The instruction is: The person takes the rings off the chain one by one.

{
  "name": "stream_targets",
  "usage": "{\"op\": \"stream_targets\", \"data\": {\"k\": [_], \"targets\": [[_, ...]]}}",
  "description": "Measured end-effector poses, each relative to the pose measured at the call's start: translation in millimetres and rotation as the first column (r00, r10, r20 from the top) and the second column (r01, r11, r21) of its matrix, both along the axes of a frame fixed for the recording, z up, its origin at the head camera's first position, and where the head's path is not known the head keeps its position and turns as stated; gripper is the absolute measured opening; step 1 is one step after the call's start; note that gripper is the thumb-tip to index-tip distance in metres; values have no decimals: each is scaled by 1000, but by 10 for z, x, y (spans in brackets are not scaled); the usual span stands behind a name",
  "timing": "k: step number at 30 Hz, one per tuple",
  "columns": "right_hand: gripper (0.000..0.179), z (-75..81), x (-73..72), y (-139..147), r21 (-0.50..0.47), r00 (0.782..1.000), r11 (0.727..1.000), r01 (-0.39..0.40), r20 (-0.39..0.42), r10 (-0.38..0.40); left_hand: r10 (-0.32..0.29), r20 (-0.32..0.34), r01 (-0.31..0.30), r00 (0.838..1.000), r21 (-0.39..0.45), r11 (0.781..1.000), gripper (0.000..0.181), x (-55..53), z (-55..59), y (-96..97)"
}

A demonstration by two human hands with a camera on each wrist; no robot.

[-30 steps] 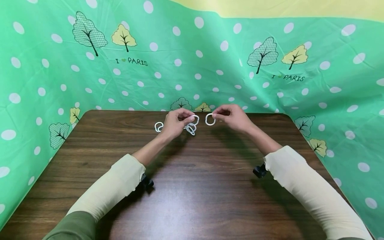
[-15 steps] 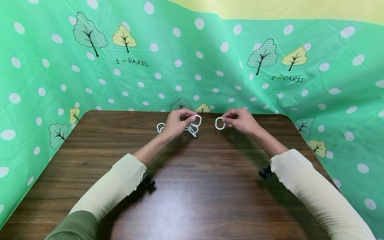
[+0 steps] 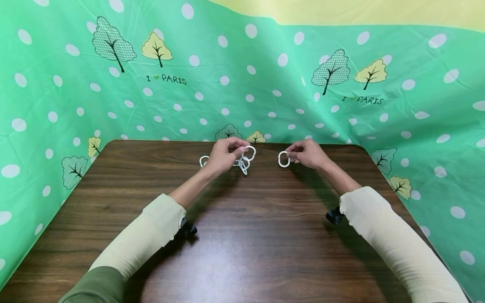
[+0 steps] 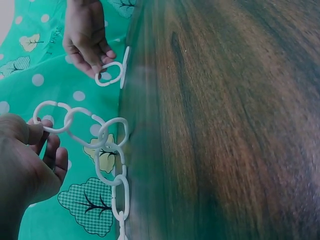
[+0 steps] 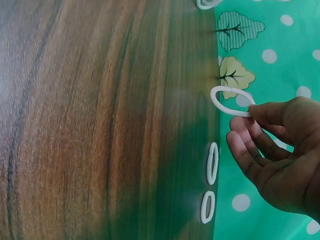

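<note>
At the twelve-o'clock edge of the table (image 3: 242, 252), our left hand (image 3: 222, 156) pinches the end link (image 4: 46, 103) of the white chain (image 4: 101, 134), our right hand (image 3: 308, 155), at its three o'clock, a loose link (image 5: 230, 112), and we should grip both lightly, thumb aligned.

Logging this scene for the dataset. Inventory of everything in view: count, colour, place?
Table: 1, brown, foreground
Cloth: 1, green with yellow, behind and beside table
Chain: 1, white, end link pinched by left hand
Single link: 1, white, pinched by right hand
Loose links: 2, white, table's far edge
Cameras: 2, black, at wrists
Sleeves: 2, cream, forearms
Upper sleeve: 1, dark green, left arm
Left hand, right hand: 1 each, bare, far edge
</note>
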State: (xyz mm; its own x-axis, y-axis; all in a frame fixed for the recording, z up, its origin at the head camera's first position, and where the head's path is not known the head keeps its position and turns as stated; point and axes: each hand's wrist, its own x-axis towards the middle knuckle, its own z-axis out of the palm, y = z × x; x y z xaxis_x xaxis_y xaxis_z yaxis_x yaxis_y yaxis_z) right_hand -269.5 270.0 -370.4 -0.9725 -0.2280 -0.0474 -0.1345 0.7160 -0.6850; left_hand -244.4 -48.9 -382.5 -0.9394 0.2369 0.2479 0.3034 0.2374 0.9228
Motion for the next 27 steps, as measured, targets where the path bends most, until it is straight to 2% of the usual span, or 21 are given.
{"op": "stream_targets", "data": {"k": [10,20,27], "targets": [[23,-128,-103,76,23,997,999,43,55,-45,32,-36,-31,999,26,999,16,-5,-10,27],[21,-166,-175,105,115,997,991,68,28,-71,36,-45,-34,998,41,999,16,-1,-8,21],[18,-184,-193,124,142,997,987,80,8,-82,47,-50,-46,998,29,999,15,6,-11,15]]}}
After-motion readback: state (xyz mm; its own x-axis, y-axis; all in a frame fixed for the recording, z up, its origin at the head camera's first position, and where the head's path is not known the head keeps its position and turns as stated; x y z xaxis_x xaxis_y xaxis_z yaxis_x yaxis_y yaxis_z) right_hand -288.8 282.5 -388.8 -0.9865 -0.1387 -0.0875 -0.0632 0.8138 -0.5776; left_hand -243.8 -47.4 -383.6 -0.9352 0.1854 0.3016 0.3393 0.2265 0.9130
